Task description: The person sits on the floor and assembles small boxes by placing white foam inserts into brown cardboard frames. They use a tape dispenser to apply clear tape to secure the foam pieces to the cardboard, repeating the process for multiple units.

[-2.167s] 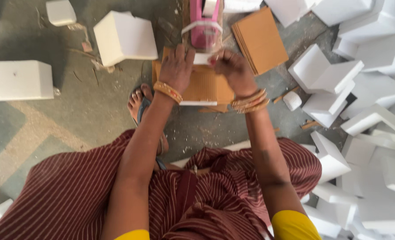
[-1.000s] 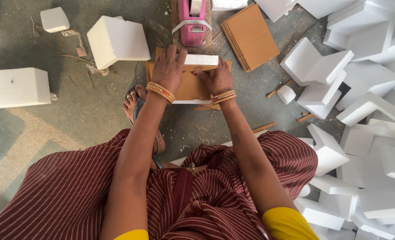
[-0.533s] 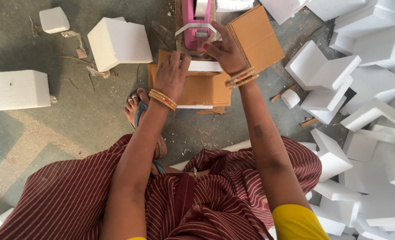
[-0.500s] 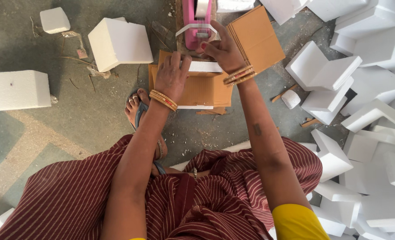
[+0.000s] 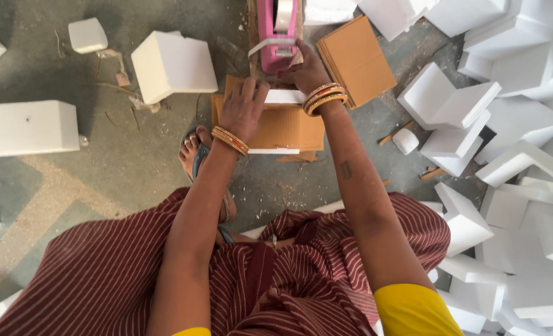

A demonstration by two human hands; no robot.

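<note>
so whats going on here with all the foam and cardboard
A person sitting on the floor is working on a cardboard piece with white foam strips along its edges. The left hand presses down on it, while the right hand reaches to the pink tape dispenser just beyond it, fingers at the tape end. A stack of cardboard sheets lies to the right, and white foam blocks are piled at the right and scattered at the left.

Soft, even daylight fills the scene; shadows on the concrete floor (image 5: 102, 186) are faint. White foam blocks (image 5: 506, 124) along the right edge glare slightly, losing surface detail. Focus stays fairly sharp throughout.
</note>
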